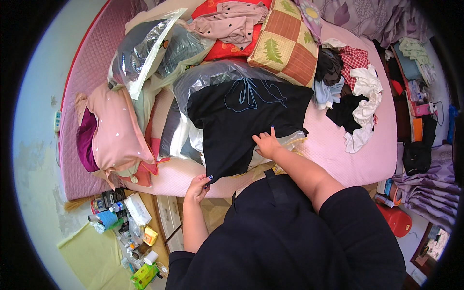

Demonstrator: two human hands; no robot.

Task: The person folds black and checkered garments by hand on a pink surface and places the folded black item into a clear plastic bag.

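Observation:
A black T-shirt (232, 130) with a thin blue line drawing is spread out in front of me, over clear plastic bags at the bed's near side. My left hand (197, 189) pinches its lower left corner at the bed's near edge. On the shirt's right part lies my right hand (266, 145), fingers apart, pressing on the cloth. Under the shirt a clear plastic bag (193, 79) shows at the far side, and dark folded contents show through plastic to the left.
Stuffed plastic bags (145, 50) and a pink pillow (121, 128) are on the left. A checkered pillow (285, 41) stands at the back. Crumpled clothes (355, 92) lie to the right. Bottles and boxes crowd a bedside cabinet (169, 212) at the lower left.

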